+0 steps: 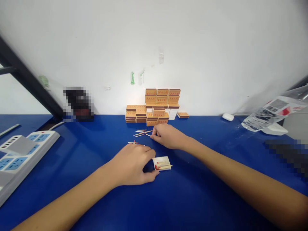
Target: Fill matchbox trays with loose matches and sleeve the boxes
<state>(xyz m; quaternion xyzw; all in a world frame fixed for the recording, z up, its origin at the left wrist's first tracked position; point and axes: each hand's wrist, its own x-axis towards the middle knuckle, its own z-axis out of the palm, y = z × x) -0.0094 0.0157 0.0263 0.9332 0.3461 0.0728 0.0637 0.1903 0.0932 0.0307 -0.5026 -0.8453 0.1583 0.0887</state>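
On the blue table, my left hand [137, 163] grips the left end of a small white matchbox tray [163, 159] between thumb and forefinger. Several red-tipped matches [163, 167] lie in the tray, some poking past its right edge. Farther back, my right hand [166, 136] pinches the end of a match [147, 135] beside a loose scatter of matches [140, 132]. A few more matches [133, 142] lie just beyond my left knuckles. Stacked orange matchboxes [162, 99] stand against the wall behind my right hand.
A lower stack of matchboxes [131, 114] is on the left, and a single matchbox [183, 115] lies to the right. A white power strip [36, 147] sits at far left. A white earphone case [227, 117] and a clear plastic bottle [271, 112] are at right.
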